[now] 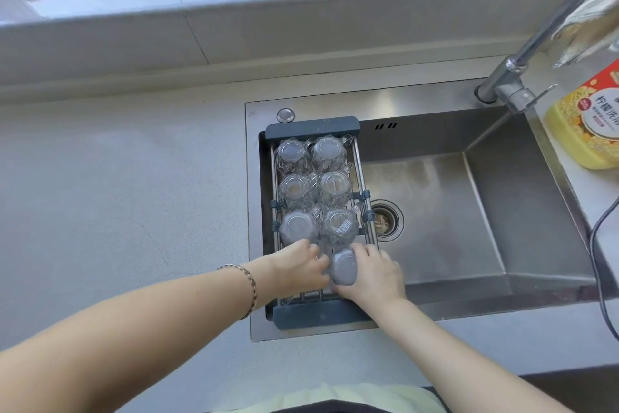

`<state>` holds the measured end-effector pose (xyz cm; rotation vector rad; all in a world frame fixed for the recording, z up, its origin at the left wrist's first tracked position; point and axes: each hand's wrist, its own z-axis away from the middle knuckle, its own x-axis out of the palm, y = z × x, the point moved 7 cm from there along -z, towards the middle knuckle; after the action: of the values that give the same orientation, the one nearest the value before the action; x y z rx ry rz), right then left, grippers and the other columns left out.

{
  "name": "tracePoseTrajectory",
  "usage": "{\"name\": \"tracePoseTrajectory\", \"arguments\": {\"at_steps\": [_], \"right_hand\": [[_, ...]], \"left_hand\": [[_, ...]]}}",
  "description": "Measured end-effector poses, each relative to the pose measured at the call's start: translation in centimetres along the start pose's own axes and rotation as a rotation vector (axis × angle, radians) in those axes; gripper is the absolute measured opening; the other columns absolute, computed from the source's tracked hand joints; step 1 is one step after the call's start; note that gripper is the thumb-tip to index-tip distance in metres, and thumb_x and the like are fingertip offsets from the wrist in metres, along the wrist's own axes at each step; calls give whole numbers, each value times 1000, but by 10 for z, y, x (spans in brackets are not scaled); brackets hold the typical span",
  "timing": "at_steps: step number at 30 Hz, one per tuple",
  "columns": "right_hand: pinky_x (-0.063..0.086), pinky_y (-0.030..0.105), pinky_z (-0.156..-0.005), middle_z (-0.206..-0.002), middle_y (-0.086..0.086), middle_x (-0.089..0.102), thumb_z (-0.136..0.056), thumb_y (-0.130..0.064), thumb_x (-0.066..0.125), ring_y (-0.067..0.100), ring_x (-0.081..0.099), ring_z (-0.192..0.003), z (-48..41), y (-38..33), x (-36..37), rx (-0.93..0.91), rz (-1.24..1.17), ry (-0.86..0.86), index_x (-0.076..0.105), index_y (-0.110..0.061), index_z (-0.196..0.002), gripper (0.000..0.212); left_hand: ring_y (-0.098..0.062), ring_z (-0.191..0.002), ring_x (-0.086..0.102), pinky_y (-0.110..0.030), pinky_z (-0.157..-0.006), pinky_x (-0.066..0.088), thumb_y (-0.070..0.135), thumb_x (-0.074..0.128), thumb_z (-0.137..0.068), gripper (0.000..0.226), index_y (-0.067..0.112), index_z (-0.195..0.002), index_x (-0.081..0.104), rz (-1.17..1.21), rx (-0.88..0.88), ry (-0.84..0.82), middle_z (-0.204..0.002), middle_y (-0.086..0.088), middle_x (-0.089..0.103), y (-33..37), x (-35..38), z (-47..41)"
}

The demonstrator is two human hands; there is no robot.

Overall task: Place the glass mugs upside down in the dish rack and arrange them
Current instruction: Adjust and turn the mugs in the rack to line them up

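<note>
A dish rack [315,313] is set across the left end of a steel sink [469,211]. Seven glass mugs can be counted in it, all upside down. Six are arranged in three rows of two: the back pair [291,153] [328,151], the middle pair [296,190] [335,186] and the front pair [298,228] [340,226]. The seventh mug [341,267] is held at the near end of the rack, base up, between two hands. It is grasped from the left by the left hand [298,270], fingers curled against its side, and from the right by the right hand [375,273], fingers wrapped around it. One beaded bracelet [249,288] is worn on the left wrist. One faucet [522,71] and one yellow detergent bottle [589,124] are seen at the right.
</note>
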<state>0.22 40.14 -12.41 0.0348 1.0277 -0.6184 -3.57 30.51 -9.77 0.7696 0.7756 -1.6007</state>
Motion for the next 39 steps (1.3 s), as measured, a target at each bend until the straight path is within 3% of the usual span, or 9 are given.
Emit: {"name": "tracePoseTrajectory", "arguments": {"at_steps": [3,5,9,12,15,21,29,34,39], "right_hand": [[41,36,-96,-124,3,53,-68,-55,69,23,48,-120,-3,2,-1,-18,39,-10,41,-20,-126,73],[41,36,-96,-124,4,53,-68,-54,69,24,48,-119,-2,3,0,-27,40,-12,41,-19,-126,72],[41,35,-96,-123,4,54,-68,-54,69,24,47,-119,1,3,1,-24,-7,6,43,-19,-127,73],[41,35,-95,-121,5,55,-66,-52,70,24,45,-120,3,3,-3,-4,-24,33,44,-21,-127,73],[42,35,-95,-120,6,55,-65,-48,71,25,42,-121,4,2,-7,9,-47,43,45,-21,-127,72],[43,36,-95,-121,11,49,-64,-46,72,30,47,-117,4,1,-9,30,-154,13,44,-18,-127,75],[44,37,-94,-117,11,43,-59,-46,76,31,46,-114,2,1,-15,42,-288,-10,46,-13,-119,75],[42,32,-90,-110,6,43,-61,-40,75,25,47,-110,17,-4,-31,-71,-306,70,47,-18,-120,69],[33,19,-80,-108,1,43,-61,-29,74,19,47,-108,28,-5,-53,-233,-232,52,46,-20,-127,72]], "left_hand": [[-11,-41,54,-14,-38,43,14,84,-32,30,23,-49,61,52,-70,186,-49,6,58,-5,-19,12],[-13,-42,54,-16,-33,41,7,81,-29,33,21,-48,57,110,-95,289,-49,5,57,-11,-34,26],[-13,-60,64,-20,-47,51,8,84,-32,49,23,-76,66,178,-141,221,-76,6,69,-28,-23,35],[-22,-94,66,-32,-72,56,8,82,-56,56,19,-107,61,174,-99,111,-116,-3,65,-17,-3,20],[-26,-96,62,-35,-81,53,13,78,-67,52,20,-113,56,104,-81,65,-118,-6,60,-1,5,2],[-13,-51,58,-18,-47,46,29,90,-32,44,34,-70,69,84,-104,68,-69,9,65,-2,18,-11],[-17,-63,62,-19,-39,48,16,86,-37,62,33,-94,68,179,-87,297,-86,4,69,-13,-20,26],[-28,-87,60,-35,-63,55,43,61,-70,52,32,-121,53,630,-423,310,-105,-4,58,-35,-30,76],[-29,-94,60,-33,-79,50,48,67,-69,61,26,-121,45,985,-882,125,-108,-5,52,-24,-5,78]]}}
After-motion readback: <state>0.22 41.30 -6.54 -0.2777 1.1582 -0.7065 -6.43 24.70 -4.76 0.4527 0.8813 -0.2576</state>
